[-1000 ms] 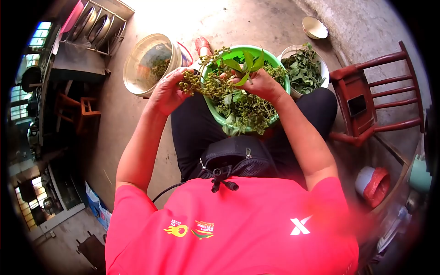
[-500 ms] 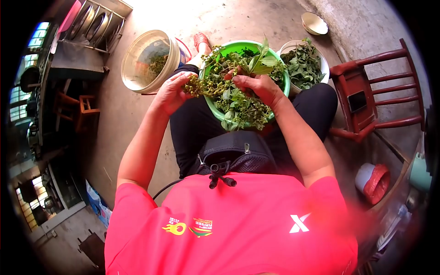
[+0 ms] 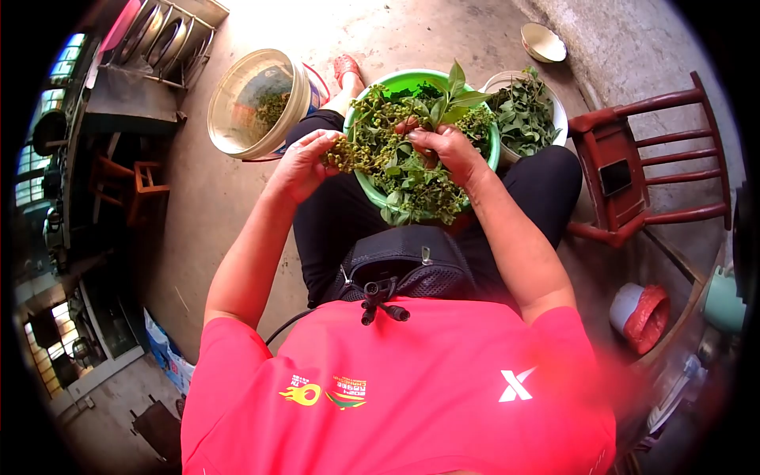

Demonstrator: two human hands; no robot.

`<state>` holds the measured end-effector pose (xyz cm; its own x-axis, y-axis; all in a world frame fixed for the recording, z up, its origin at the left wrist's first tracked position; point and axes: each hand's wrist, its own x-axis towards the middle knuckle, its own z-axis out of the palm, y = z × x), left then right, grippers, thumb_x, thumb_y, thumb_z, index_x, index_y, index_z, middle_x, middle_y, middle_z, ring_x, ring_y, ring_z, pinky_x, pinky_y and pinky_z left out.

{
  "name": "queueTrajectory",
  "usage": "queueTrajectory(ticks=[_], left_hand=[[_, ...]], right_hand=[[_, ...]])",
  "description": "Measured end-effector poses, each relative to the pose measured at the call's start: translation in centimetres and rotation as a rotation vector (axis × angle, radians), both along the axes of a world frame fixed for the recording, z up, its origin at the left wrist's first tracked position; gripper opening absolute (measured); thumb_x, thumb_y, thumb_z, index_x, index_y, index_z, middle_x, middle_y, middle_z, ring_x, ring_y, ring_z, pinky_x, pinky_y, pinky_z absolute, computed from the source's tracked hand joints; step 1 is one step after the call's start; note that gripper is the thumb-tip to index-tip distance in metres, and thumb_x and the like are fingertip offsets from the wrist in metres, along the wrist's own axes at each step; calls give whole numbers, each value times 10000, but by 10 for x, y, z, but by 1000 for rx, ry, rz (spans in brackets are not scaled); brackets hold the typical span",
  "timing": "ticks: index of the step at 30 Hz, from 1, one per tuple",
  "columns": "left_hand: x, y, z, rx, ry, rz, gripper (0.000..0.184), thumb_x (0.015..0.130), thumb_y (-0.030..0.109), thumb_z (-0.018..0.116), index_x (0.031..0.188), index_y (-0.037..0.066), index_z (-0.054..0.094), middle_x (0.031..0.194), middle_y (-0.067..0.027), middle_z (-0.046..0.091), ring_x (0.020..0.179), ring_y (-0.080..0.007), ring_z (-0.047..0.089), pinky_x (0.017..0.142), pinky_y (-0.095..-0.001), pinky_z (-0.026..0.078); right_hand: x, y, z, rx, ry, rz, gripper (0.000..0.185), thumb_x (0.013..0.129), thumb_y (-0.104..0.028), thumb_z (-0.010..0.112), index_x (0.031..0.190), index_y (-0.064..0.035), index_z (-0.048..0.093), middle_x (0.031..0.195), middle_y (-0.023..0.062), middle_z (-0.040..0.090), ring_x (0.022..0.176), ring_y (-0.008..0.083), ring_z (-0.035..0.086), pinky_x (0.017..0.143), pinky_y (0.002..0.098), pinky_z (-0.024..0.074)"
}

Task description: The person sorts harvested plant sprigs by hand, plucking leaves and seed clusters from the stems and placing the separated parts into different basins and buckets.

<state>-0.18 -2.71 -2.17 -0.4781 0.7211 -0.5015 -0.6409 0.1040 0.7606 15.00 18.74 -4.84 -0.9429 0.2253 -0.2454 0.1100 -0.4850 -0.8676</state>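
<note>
A green basin [image 3: 360,180] heaped with leafy stems and small green berry clusters [image 3: 396,134] sits between my knees. At its left rim my left hand [image 3: 305,164] is closed on a cluster of small yellow-green berries [image 3: 340,153]. Over the middle of the heap my right hand [image 3: 445,149] pinches a leafy sprig [image 3: 453,99], whose broad leaves stick up past the fingers. Part of the right fingers is hidden among the greenery.
Left of the basin a cream bucket [image 3: 226,134] lies tilted, with some plant bits inside. A white bucket [image 3: 560,131] of green leaves stands at the right. Farther right are a reddish wooden chair [image 3: 609,150] and, near the wall, a small bowl [image 3: 543,43].
The leafy sprig in my right hand has turned slightly more upright. Both hands have shifted only a little and keep their hold.
</note>
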Motion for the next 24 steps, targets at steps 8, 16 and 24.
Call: queueTrajectory(ticks=[8,16,24], left_hand=[[21,16,-3,-167,375,-82,153,905,217,599,987,88,600,753,32,554,619,-47,482,543,-199,401],[53,47,-10,-344,625,-218,233,874,236,650,999,43,608,740,39,570,595,-27,488,536,-178,396],[49,49,-28,-211,493,71,154,900,166,603,948,20,612,779,-7,627,655,-52,574,583,-188,468]], right_hand=[[2,-1,-2,122,79,37,283,829,-181,684,1069,-42,628,958,5,642,858,102,578,780,248,463],[3,-12,-22,908,123,50,259,774,-263,696,970,-96,671,834,170,659,755,318,650,675,379,511],[1,-24,-20,1098,217,-21,246,741,-169,677,971,-94,633,840,132,645,742,328,634,659,400,511]])
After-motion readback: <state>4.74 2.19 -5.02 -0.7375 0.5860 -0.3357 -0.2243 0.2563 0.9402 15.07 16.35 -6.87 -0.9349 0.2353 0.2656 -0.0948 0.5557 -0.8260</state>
